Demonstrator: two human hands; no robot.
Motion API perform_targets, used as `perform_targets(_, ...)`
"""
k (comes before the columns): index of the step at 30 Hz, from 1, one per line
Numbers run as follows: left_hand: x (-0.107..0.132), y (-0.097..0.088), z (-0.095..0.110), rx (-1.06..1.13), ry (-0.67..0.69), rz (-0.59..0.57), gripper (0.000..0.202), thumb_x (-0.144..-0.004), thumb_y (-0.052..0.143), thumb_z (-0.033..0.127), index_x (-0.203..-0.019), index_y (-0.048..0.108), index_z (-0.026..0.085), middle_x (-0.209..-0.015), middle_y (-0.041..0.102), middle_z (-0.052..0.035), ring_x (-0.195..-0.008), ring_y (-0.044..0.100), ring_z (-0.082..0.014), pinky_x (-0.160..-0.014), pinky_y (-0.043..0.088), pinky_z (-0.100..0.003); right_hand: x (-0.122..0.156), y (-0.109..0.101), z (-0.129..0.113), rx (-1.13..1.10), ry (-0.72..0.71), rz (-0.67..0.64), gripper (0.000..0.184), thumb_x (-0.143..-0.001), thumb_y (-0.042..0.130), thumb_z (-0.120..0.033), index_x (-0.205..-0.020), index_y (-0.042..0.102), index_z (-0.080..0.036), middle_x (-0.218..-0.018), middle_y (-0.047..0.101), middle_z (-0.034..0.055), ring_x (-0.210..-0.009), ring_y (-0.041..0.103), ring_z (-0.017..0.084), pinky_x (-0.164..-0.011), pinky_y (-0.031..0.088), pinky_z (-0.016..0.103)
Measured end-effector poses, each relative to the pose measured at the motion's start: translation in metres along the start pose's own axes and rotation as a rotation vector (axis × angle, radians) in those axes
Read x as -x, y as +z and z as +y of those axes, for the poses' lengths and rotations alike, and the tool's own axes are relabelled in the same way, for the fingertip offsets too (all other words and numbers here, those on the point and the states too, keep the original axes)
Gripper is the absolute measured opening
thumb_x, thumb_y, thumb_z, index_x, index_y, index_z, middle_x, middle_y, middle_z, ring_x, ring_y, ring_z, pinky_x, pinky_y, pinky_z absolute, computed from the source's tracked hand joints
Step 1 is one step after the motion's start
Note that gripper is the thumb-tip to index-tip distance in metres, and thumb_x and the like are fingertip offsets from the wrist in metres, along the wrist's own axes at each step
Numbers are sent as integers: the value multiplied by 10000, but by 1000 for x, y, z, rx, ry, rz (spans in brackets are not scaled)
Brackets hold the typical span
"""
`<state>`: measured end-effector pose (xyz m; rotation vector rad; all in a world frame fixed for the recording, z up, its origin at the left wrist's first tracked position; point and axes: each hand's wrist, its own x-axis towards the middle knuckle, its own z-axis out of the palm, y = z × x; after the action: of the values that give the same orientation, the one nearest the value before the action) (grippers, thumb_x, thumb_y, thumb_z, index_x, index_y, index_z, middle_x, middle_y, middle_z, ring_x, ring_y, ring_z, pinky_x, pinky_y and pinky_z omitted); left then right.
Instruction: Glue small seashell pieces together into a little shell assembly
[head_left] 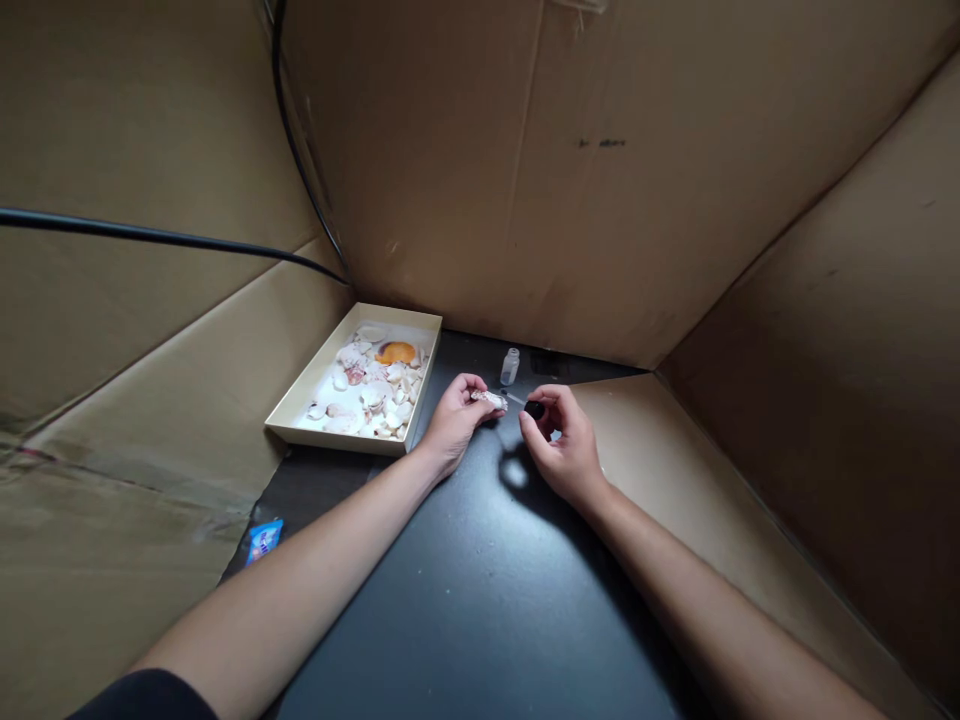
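Note:
My left hand (453, 425) pinches a small, pale, speckled seashell (489, 399) between thumb and fingers. Close to its right, my right hand (564, 440) is closed on a brush cap (534, 409), a black cap with a thin pale stem. The stem points left at the shell; whether its dark tip touches the shell I cannot tell. Just behind both hands stands a small clear bottle (510, 367), upright and uncapped. Left of my left hand is a shallow cream tray (301, 436) holding many white shells (375, 398) and an orange shell (396, 352).
Cardboard walls (480, 180) surround the dark table (450, 600) at the back and sides. A blue packet (264, 541) lies beside my left forearm. Black cables (172, 238) run along the left wall. A flat cardboard sheet (675, 480) lies on the right.

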<state>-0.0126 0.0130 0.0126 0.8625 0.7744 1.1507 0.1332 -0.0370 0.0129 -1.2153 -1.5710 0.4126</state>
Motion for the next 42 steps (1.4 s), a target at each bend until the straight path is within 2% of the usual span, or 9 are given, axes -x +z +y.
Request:
perform_targets(6, -1, 0, 1, 22, 20, 24, 286, -658, 672, 106, -847, 467, 169, -726, 571, 44, -720, 595, -76, -768, 504, -249, -1, 1, -1, 26, -32, -47, 189, -824, 585, -238, -997, 513, -215, -705, 507, -30, -560, 454, 109, -551, 401, 247)
perform_targets(13, -1, -1, 1, 51, -1, 34, 264, -670, 643, 67, -844, 469, 163, -712, 579, 37, -701, 594, -76, -758, 509, -258, -1, 1, 0, 77, -59, -43, 173, -823, 574, -229, -987, 523, -211, -803, 549, -1, -614, 489, 115, -614, 433, 258)
perform_targets(18, -2, -1, 1, 82, 0, 28, 239, -671, 636, 73, -827, 477, 160, -737, 590, 25, -734, 614, -92, -763, 513, -268, -3, 2, 1, 100, -89, -45, 175, -827, 564, -211, -1000, 538, -211, -831, 526, 7, -632, 497, 117, -613, 433, 258)
perform_targets(24, -1, -1, 3, 82, 3, 35, 235, -669, 645, 103, -818, 475, 166, -718, 581, 35, -710, 602, -90, -741, 504, -261, 0, 1, -5, 3, -103, -102, 141, -822, 571, -219, -953, 520, -218, -755, 517, -16, -586, 472, 109, -560, 411, 244)
perform_targets(30, 1, 0, 6, 91, -11, 45, 238, -670, 631, 93, -828, 468, 164, -687, 586, 38, -695, 607, -95, -762, 503, -277, -1, 2, -4, 2, -49, -49, 149, -824, 587, -265, -936, 497, -222, -654, 456, -51, -545, 435, 102, -532, 375, 234)
perform_targets(34, 2, 1, 6, 52, -18, 30, 259, -662, 615, 91, -850, 456, 173, -697, 589, 32, -670, 602, -100, -685, 485, -252, -4, 1, -2, 22, -15, 34, 167, -829, 582, -278, -960, 497, -219, -664, 471, -45, -559, 445, 108, -527, 369, 234)
perform_targets(39, 1, 1, 5, 30, -5, 45, 252, -647, 581, 87, -854, 468, 177, -709, 549, 38, -647, 564, -87, -626, 458, -227, -3, 1, -4, 51, -42, -53, 144, -833, 567, -261, -958, 511, -216, -655, 461, -46, -566, 448, 110, -553, 369, 242)
perform_targets(42, 1, 0, 5, 31, 0, 40, 265, -636, 553, 81, -876, 486, 174, -686, 542, 35, -603, 526, -78, -549, 395, -199, -3, 2, -5, 89, -42, -20, 128, -814, 572, -240, -924, 513, -211, -657, 456, -44, -574, 443, 111, -562, 365, 243)
